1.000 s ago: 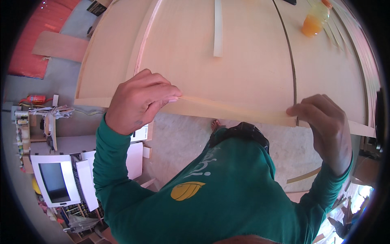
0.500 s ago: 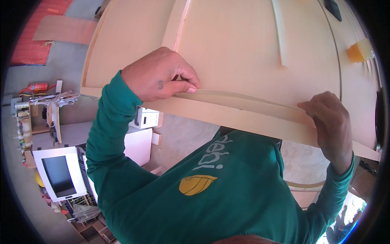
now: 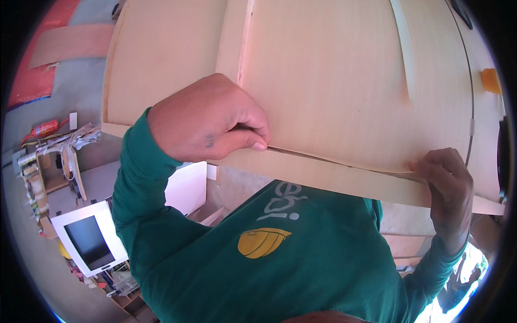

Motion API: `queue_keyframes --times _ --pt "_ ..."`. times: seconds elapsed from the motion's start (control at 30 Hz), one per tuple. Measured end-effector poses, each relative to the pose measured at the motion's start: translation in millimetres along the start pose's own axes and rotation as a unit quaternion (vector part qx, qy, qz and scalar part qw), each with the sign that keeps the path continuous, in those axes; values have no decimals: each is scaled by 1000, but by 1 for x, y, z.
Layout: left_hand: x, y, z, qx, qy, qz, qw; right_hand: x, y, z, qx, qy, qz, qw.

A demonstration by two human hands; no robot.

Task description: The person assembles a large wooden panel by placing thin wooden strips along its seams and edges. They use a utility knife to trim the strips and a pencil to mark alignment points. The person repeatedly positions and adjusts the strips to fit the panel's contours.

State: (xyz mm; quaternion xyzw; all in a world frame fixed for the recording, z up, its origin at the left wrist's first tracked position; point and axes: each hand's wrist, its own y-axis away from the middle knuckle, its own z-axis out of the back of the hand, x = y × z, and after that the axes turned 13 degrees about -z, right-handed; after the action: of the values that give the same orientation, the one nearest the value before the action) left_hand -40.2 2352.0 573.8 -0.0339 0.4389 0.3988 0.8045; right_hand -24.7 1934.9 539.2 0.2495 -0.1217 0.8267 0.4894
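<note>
A thin, pale wood-coloured strip (image 3: 371, 168) runs along the near edge of a large light wood panel (image 3: 334, 81). My left hand (image 3: 212, 118) pinches the strip between thumb and fingertips, near a raised wooden bar (image 3: 231, 43). Farther right, my right hand (image 3: 447, 175) has its fingers curled and pinched on the same strip. Between the hands, a narrow dark gap shows between the strip and the flat edge piece (image 3: 318, 175) in front of it.
Another narrow pale strip (image 3: 402, 48) lies on the panel at the far right. Beyond it are a dark flat object (image 3: 461, 13) and an orange object (image 3: 490, 81). At left are a fire extinguisher (image 3: 44, 127), cluttered shelves and a white-framed screen (image 3: 86, 239).
The strip stood bowed away from the edge piece before; now it runs nearly straight and close to it. Both hands appear lower in the picture, still pinching. The whole view has shifted slightly.
</note>
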Motion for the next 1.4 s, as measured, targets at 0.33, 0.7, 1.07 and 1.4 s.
queue_keyframes --times 0.33,0.7,1.07,1.4 --pt "-8 9 -15 -63 -31 17 997 -10 10 3 -17 10 -25 999" --pt "-25 13 -14 -70 -46 33 996 -25 51 36 -119 29 -129 984" --pt "-24 14 -20 -93 -40 53 994 -50 107 51 -175 -22 -184 967" --pt "-25 9 -38 -166 -1 94 982 -107 75 79 -80 22 -58 995"
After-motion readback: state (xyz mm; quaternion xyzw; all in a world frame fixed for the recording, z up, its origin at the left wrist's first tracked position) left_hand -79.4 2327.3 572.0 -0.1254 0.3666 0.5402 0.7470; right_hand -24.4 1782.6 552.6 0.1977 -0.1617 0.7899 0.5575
